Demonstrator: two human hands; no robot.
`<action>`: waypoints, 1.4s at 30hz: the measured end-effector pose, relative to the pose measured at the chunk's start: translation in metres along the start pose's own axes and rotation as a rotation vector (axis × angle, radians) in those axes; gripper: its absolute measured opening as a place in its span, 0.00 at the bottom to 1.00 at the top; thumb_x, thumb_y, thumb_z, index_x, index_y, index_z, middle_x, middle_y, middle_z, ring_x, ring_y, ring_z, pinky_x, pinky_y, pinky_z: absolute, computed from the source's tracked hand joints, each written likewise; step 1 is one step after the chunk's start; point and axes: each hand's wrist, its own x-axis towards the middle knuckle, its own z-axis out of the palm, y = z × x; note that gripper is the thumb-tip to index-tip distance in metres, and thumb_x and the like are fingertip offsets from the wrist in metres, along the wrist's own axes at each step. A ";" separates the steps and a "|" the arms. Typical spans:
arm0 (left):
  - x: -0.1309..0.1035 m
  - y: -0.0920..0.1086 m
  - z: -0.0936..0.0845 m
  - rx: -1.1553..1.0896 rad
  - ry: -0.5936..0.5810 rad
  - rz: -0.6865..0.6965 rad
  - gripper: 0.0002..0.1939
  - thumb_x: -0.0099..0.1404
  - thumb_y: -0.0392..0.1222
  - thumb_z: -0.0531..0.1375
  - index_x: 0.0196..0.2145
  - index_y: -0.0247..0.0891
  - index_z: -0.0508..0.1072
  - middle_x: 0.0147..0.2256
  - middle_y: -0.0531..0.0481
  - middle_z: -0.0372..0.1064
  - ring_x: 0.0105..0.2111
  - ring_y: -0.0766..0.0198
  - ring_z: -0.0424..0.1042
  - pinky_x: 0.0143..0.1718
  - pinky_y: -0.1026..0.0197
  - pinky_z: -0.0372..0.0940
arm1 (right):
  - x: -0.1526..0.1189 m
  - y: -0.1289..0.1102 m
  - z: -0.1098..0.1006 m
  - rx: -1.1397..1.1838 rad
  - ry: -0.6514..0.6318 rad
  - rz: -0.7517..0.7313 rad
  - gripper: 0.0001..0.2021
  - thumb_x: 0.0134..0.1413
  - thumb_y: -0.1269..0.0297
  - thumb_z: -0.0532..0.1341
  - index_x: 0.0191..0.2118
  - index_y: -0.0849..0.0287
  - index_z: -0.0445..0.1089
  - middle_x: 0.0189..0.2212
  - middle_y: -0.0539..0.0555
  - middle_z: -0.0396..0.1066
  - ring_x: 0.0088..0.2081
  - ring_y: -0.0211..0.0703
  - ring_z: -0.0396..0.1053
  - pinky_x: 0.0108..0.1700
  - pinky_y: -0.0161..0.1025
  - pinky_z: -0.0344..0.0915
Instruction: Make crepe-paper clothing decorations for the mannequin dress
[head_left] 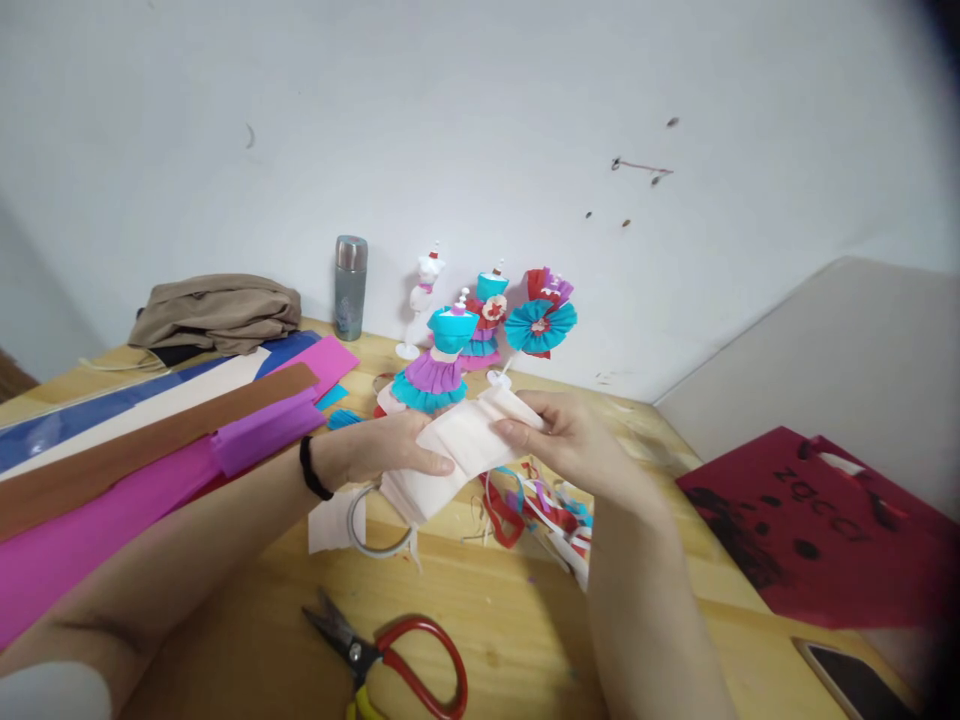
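Both hands hold one folded piece of pale pink paper [457, 450] up over the wooden table [510, 620]. The left hand [390, 450] grips the paper from the left side. Its thumb lies flat on top of the paper, and the other fingers are under it, so the paper is squeezed between them. The right hand [559, 435] grips the far right end of the paper. Its fingers are bent and pinched shut on the top edge, with the paper tucked under the fingertips. The lower end of the paper hangs down past the left hand toward the table.

A black band [311, 470] sits on the left wrist.

Right under the hands lies a little pile of paper scraps [540, 510] in red, blue and white. A roll of tape [367, 520] lies just beside it, partly hidden by the paper. Red scissors [397, 655] lie near the front edge of the table, with the blades together.

Long sheets of paper [150, 440] in pink, purple, brown and blue lie on the left. Behind the hands stand small doll stands in paper dresses [442, 365] and a paper fan flower [541, 318]. A gray bottle [350, 287] stands by the wall, near a folded brown cloth [217, 312]. A red bag [817, 525] lies on the right, with a phone [851, 680] near it.
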 end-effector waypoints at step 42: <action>0.003 0.003 -0.041 0.490 -0.146 0.026 0.15 0.51 0.48 0.69 0.31 0.32 0.77 0.29 0.48 0.75 0.27 0.64 0.70 0.26 0.67 0.62 | 0.018 0.030 -0.007 0.321 0.474 -0.140 0.13 0.42 0.67 0.71 0.37 0.47 0.80 0.34 0.50 0.80 0.33 0.46 0.75 0.35 0.45 0.72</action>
